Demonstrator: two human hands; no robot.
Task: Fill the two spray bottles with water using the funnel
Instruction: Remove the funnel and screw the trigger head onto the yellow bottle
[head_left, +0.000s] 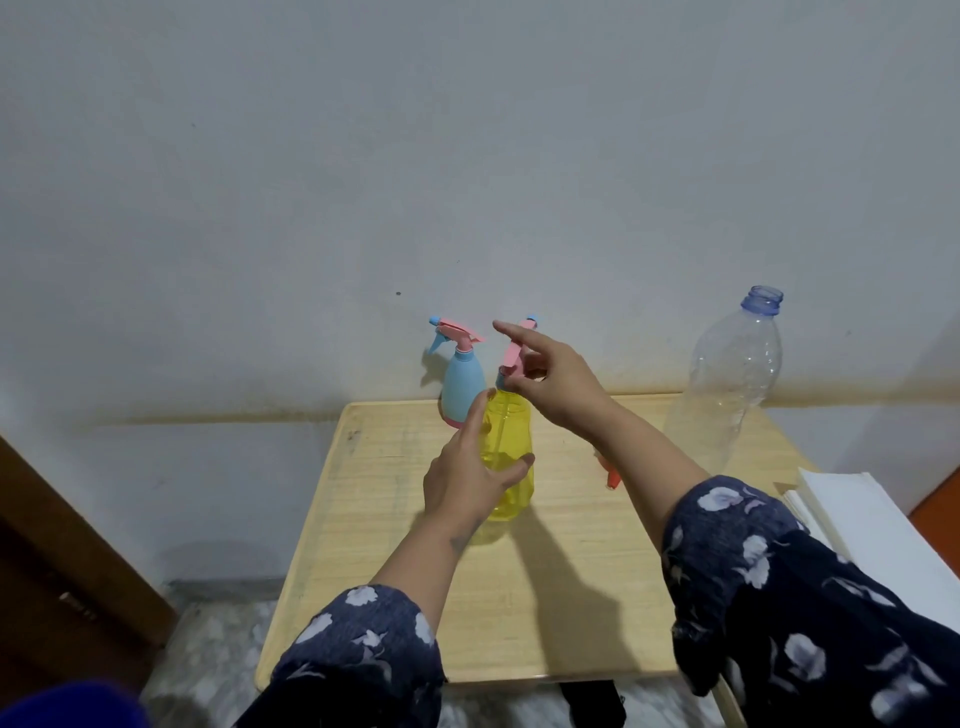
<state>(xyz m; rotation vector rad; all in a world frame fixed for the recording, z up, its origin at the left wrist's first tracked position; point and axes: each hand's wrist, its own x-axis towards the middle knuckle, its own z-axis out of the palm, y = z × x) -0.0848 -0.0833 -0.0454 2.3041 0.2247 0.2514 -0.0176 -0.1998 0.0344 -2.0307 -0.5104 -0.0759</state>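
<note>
Status: early stage, prob. cap removal on bottle 1. Yellow spray bottle (506, 462) upright near centre of wooden table (571, 597); left hand (470, 475) wraps its body, thumb on the near side, fingers curled round the far side. Right hand (550, 379) at the neck, thumb + fingers pinching the collar under the pink trigger head (514, 353), index finger stretched out above it. Head appears seated on the bottle still; cannot tell if thread is loosened. Yellow bottle looks see-through w/ dip tube visible; no clear water line, so judged unfilled. Blue spray bottle (464, 387) stands behind it, against the wall (467, 156), head on, untouched; level inside can't be seen (opaque). Large clear plastic bottle (727, 384) at table's right rear, uncapped; looks mostly empty, water level uncertain. Small orange item (612, 475) lies on table just under right forearm, partly hidden; poss. the funnel, can't confirm. Left to do, as judged: take off both heads, seat funnel, pour x2, recap. Obstacles: blue bottle close behind the yellow one, could be knocked when the head is lifted; right forearm over the orange item. White stack (872, 519) at right edge, off the work area. Dark wooden panel (62, 545) at left.
</note>
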